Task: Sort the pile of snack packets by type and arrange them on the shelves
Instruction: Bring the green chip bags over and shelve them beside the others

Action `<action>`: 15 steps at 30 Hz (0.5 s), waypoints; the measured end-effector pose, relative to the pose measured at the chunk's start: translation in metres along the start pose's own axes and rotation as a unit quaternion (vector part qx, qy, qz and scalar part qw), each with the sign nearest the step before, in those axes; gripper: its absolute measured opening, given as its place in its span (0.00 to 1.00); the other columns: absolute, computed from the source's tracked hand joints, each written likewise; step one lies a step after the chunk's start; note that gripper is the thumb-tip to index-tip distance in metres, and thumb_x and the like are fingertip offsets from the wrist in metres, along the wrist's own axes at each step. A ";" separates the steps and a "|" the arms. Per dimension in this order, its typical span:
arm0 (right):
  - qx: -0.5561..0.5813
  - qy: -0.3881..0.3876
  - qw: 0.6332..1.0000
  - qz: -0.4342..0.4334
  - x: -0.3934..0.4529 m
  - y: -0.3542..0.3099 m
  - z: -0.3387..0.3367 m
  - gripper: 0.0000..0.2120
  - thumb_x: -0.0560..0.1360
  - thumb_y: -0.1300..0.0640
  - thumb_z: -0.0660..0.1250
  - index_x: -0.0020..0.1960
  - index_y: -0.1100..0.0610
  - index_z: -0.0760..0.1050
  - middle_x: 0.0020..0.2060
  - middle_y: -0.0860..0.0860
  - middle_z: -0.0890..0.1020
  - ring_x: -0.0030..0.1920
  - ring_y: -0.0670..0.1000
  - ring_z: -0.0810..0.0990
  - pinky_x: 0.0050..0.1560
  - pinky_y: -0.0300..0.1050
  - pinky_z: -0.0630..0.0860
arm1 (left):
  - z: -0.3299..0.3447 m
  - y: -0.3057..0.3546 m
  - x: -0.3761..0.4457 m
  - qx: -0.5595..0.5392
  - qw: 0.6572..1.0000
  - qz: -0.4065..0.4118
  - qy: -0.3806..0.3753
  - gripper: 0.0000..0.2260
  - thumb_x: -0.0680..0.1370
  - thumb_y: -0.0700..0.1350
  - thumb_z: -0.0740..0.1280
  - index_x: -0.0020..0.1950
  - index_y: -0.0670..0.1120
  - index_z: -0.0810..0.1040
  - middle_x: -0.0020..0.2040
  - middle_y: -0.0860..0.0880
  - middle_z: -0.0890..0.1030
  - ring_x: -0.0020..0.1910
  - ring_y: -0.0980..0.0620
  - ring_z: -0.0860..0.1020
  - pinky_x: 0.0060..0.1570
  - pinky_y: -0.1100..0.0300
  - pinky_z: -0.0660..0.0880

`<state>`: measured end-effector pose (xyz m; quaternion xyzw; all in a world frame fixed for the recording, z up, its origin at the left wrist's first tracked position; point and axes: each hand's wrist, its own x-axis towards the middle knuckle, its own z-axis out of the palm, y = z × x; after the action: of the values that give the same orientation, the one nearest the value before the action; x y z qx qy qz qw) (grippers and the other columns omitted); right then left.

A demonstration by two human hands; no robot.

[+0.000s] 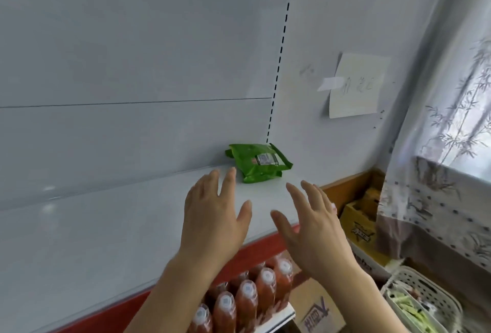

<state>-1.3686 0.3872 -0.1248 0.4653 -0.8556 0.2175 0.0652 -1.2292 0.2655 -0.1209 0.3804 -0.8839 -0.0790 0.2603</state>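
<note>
A green snack packet (259, 162) lies flat at the back right corner of the white shelf (106, 226), against the back panel. My left hand (215, 216) hovers over the shelf just in front of the packet, fingers straight and spread, holding nothing. My right hand (313, 223) is beside it to the right, over the shelf's front right corner, also spread and empty. Neither hand touches the packet. A white perforated basket (435, 295) at the lower right holds several packets, some of them green.
Below the shelf's red front edge stand several bottles of red drink (249, 298). Cardboard boxes (358, 221) sit on the floor to the right. A paper note (356, 85) is taped to the side panel. A patterned curtain (446, 173) hangs at the right.
</note>
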 end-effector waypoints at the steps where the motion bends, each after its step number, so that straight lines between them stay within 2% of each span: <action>1: -0.002 0.003 1.000 -0.005 0.015 0.008 0.000 0.32 0.80 0.33 0.52 0.80 0.44 0.51 0.81 0.49 0.53 0.80 0.52 0.48 0.78 0.52 0.51 | 0.007 0.004 0.012 -0.004 1.000 -0.002 -0.010 0.32 0.84 0.61 0.53 0.84 0.52 0.46 0.84 0.46 0.52 0.83 0.47 0.50 0.81 0.53 0.50; 4: -0.008 0.015 0.999 -0.032 0.060 0.023 0.003 0.32 0.81 0.36 0.54 0.80 0.45 0.51 0.80 0.50 0.54 0.80 0.53 0.50 0.78 0.54 0.57 | 0.022 0.012 0.045 0.000 1.000 -0.004 -0.026 0.33 0.84 0.61 0.53 0.84 0.52 0.43 0.84 0.47 0.53 0.83 0.48 0.52 0.81 0.52 0.53; 9: -0.035 -0.046 0.995 -0.076 0.129 0.046 0.020 0.35 0.81 0.41 0.58 0.81 0.45 0.44 0.81 0.51 0.45 0.81 0.56 0.47 0.78 0.56 0.56 | 0.047 0.020 0.080 0.000 0.998 -0.017 -0.054 0.33 0.84 0.60 0.56 0.84 0.50 0.48 0.81 0.49 0.60 0.79 0.49 0.61 0.77 0.54 0.61; 10: -0.043 -0.061 0.993 -0.093 0.142 0.049 0.024 0.35 0.81 0.41 0.59 0.81 0.45 0.44 0.81 0.51 0.45 0.80 0.58 0.49 0.78 0.57 0.58 | 0.050 0.023 0.084 -0.012 0.997 -0.024 -0.066 0.32 0.84 0.59 0.57 0.84 0.51 0.49 0.80 0.51 0.62 0.77 0.50 0.63 0.74 0.56 0.64; 12: -0.052 -0.084 0.986 -0.131 0.167 0.053 0.032 0.36 0.80 0.42 0.61 0.80 0.44 0.45 0.80 0.52 0.47 0.76 0.60 0.60 0.73 0.56 0.67 | 0.053 0.027 0.095 -0.048 0.993 -0.055 -0.092 0.30 0.84 0.59 0.58 0.84 0.53 0.53 0.78 0.53 0.65 0.74 0.52 0.68 0.68 0.58 0.68; 14: -0.063 -0.092 0.979 -0.169 0.187 0.059 0.041 0.32 0.80 0.46 0.62 0.79 0.43 0.51 0.78 0.53 0.55 0.67 0.60 0.73 0.61 0.52 0.75 | 0.058 0.032 0.104 -0.078 0.988 -0.096 -0.090 0.28 0.84 0.59 0.60 0.82 0.54 0.58 0.77 0.53 0.67 0.72 0.53 0.71 0.66 0.58 0.69; 15: -0.061 -0.085 0.977 -0.185 0.194 0.063 0.045 0.29 0.80 0.49 0.62 0.78 0.44 0.56 0.75 0.53 0.61 0.62 0.60 0.76 0.54 0.50 0.76 | 0.061 0.035 0.108 -0.092 0.986 -0.117 -0.074 0.27 0.84 0.58 0.61 0.81 0.54 0.61 0.77 0.53 0.69 0.71 0.53 0.73 0.65 0.58 0.70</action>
<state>-1.5250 0.2483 -0.1237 0.6271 -0.7690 0.1086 0.0592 -1.3448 0.2096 -0.1177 0.4484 -0.8392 -0.2183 0.2170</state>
